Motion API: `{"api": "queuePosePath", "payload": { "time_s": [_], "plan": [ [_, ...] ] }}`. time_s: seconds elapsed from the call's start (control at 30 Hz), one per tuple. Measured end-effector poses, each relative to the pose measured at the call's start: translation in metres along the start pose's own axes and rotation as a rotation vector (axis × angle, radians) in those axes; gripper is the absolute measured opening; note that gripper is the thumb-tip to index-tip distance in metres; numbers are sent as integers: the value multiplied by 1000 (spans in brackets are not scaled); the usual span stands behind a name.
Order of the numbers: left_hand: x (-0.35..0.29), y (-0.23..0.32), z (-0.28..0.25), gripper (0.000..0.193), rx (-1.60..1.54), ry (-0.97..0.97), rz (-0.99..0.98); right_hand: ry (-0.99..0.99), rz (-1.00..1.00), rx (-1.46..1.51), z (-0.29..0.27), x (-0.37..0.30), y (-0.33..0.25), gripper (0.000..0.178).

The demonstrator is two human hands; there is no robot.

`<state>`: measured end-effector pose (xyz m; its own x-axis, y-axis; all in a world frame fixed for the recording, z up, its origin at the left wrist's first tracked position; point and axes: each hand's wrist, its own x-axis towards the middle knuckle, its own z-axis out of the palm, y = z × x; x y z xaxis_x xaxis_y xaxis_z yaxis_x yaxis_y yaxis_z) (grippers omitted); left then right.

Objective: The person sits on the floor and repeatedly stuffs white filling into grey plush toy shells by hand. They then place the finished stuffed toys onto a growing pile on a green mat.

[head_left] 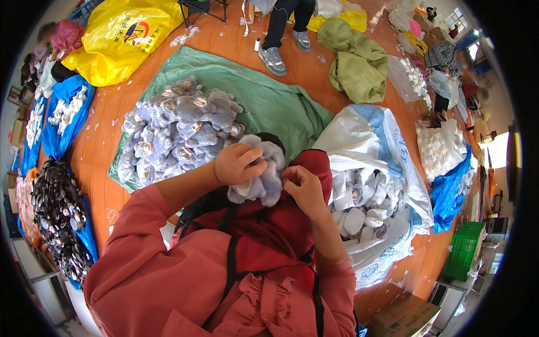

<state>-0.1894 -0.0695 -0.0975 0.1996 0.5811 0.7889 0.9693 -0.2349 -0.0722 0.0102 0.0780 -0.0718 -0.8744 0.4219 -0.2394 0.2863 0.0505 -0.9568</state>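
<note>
Head view: left hand (240,164) clamped over a grey plush toy (272,171), fingers bent into its fur. Right hand (305,190) at the toy's right side, thumb and forefinger drawn close together; cannot tell whether anything thin is pinched between them. Toy up against the dark red cloth (269,233) over the lap, between both hands.

Step in hand, by the look of it: close fingerwork on one toy, steadied by the left and picked at by the right. Next move probably calls for a firm left hold and a small, precise pinch on the right.

Just beyond, to the left, a heap of grey plush toys (185,126) on a spread green sheet (278,104), some with pale patches showing. To the right, an open white woven sack (359,129) with loose white and grey pieces (355,220) inside. Farther left, a blue sack (52,143) bearing small white pieces (68,112), and dark pieces (59,202) heaped nearer. Farther right, a green crate (464,253); contents too unclear to tell.
</note>
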Motion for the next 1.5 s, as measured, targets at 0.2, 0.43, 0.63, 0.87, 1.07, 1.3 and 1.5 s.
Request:
{"api": "queuePosePath", "payload": {
  "time_s": [0.2, 0.43, 0.63, 0.87, 1.07, 1.3, 1.5],
  "plan": [
    [5, 0, -2, 22, -29, -50, 7, -7, -122, -27, -7, 3, 2, 18],
    [6, -2, 2, 23, -29, -53, 69, 159, -106, 14, 12, 16, -7, 22],
    [10, -1, 4, 23, -53, 6, 136, 117, -138, -164, 12, 28, 0, 22],
    [11, -3, 5, 25, -80, -12, 173, -66, 92, -12, 3, 38, -5, 18],
    [1, -9, 1, 28, -76, 19, 149, -119, 135, 491, -44, 21, -5, 14],
    [-11, -19, -2, 24, -196, 24, 113, -11, 198, 653, -43, 25, 8, 13],
    [-19, -20, -7, 24, -234, -10, 94, 228, 193, 712, -22, 30, 22, 14]
  ]
}}
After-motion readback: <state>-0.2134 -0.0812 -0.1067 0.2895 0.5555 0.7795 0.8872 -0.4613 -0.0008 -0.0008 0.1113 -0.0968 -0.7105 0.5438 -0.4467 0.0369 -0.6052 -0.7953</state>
